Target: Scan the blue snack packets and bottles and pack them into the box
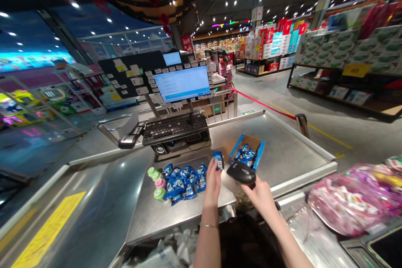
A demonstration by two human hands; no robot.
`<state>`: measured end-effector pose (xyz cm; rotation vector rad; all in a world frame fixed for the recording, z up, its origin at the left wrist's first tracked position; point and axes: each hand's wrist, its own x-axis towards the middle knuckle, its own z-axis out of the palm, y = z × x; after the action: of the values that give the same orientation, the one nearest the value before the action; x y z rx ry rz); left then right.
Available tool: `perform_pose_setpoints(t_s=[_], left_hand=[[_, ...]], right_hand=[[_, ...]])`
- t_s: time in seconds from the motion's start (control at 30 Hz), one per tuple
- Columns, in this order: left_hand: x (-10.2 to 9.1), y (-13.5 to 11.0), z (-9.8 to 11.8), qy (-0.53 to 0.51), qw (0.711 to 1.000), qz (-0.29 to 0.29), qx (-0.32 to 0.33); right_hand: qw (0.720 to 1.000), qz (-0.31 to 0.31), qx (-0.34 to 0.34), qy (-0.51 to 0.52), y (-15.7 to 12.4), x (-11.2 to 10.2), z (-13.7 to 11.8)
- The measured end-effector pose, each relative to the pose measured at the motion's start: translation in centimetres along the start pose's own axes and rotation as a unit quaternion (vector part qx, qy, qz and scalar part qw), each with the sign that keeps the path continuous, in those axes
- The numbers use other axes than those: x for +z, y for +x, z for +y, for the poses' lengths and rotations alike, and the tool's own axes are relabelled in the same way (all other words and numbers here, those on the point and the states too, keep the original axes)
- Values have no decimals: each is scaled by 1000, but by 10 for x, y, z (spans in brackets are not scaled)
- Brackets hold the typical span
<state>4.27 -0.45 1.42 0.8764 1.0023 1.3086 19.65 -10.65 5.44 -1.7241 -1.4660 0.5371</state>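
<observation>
My left hand (212, 181) is raised over the steel checkout counter (157, 213) and pinches a small blue snack packet (217, 160) upright. My right hand (260, 194) grips a black handheld barcode scanner (241, 173), its head just right of the packet. To the left of my left hand, a pile of several similar blue packets (184, 180) lies on the counter. An open blue cardboard box (248, 150) holding more blue packets sits just beyond the scanner.
Small green and pink round containers (158, 183) lie left of the pile. A keyboard (175, 127) and a lit monitor (182, 83) stand behind. Pink plastic bags (354, 201) sit at right. A red barrier belt (264, 104) and store shelves (345, 58) lie beyond.
</observation>
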Motion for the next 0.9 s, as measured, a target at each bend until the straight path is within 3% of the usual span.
perform_pose_setpoints(t_s=[0.1, 0.17, 0.23, 0.3, 0.37, 0.5, 0.57, 0.67, 0.8, 0.87, 0.9], left_hand=[[-25, 4, 4, 193, 972, 116, 71], [-46, 8, 9, 363, 904, 203, 99], [-67, 11, 11, 498, 825, 251, 91], [-85, 15, 9, 574, 778, 248, 60], [-96, 17, 4, 617, 756, 219, 27], [-97, 16, -6, 668, 714, 208, 26], [-84, 14, -7, 660, 717, 216, 57], [-50, 12, -3, 592, 775, 176, 134], [14, 14, 0, 438, 868, 12, 232], [45, 20, -5, 408, 880, -73, 232], [59, 24, -9, 426, 872, -110, 214]], right_hand=[[999, -2, 2, 38, -1, 5, -3], [999, -3, -3, 51, -2, 10, -5], [998, -3, -10, 61, -2, 14, -6], [997, -2, -14, 73, -2, 18, -7], [996, 2, -13, 86, -2, 22, -7], [995, 7, 5, 102, 1, 27, -4], [993, 20, 28, 111, 3, 27, 0], [984, 78, 68, 145, 10, 24, 8], [956, 176, 102, 210, 21, 11, 18], [944, 204, 125, 228, 26, 1, 22], [939, 215, 134, 232, 27, -3, 24]])
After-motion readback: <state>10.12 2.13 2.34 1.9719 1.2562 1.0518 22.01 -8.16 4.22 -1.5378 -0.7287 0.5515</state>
